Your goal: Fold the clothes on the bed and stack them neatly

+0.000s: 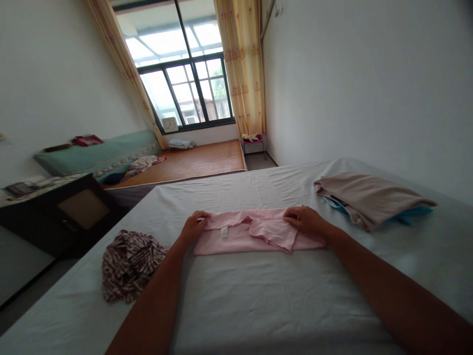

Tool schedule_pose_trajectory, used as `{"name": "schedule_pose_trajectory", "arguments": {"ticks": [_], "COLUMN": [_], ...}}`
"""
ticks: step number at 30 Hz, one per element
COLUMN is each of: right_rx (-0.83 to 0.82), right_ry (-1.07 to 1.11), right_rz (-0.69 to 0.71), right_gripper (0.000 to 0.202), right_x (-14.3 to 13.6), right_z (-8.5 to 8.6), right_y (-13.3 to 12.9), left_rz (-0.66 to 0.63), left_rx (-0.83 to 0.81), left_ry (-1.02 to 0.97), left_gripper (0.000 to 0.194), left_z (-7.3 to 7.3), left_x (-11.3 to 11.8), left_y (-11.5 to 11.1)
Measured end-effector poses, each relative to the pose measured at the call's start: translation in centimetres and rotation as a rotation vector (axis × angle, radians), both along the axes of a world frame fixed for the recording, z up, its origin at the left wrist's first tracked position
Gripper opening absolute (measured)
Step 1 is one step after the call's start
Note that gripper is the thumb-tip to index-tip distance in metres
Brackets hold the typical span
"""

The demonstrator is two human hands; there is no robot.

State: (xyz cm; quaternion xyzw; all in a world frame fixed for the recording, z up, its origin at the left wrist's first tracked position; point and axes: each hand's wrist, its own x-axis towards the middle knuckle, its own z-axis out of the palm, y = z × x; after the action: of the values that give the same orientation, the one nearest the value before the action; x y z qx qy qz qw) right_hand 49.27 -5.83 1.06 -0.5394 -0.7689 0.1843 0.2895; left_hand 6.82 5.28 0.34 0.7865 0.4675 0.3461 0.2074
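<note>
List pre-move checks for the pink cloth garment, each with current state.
1. Left hand on the pink cloth garment: ok, fingers at its far left corner.
2. Right hand on it: ok, fingers on the far edge, right of the middle.
3. Top layer lying square: not ok, a loose flap sits askew over the right half.
4. Underside free of creases: cannot tell, hidden against the white sheet.
5. Crumpled red-brown and white striped cloth apart from the garment: ok, off to the left.
6. Beige and blue folded fabric pile apart from it: ok, off to the right.
</note>
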Motion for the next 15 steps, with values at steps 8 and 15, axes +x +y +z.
{"name": "schedule_pose_trajectory", "arguments": {"ticks": [8, 15], "right_rx": [-0.17, -0.106], "right_ry": [-0.085, 0.033], "right_rz": [0.47, 0.335], "right_gripper": [0.058, 0.034], "right_x": [-0.7, 0.6], "right_z": [2.1, 1.0], "right_y": [-2.1, -0.6], "left_rz": [-0.27, -0.177], "left_rx": [0.12, 0.138], "left_ry": [0.434, 0.433], "left_gripper": [0.033, 0.034], "left_z": [0.5, 0.8], "left_x": [1.0, 0.7], "left_y": [-1.0, -0.4]}}
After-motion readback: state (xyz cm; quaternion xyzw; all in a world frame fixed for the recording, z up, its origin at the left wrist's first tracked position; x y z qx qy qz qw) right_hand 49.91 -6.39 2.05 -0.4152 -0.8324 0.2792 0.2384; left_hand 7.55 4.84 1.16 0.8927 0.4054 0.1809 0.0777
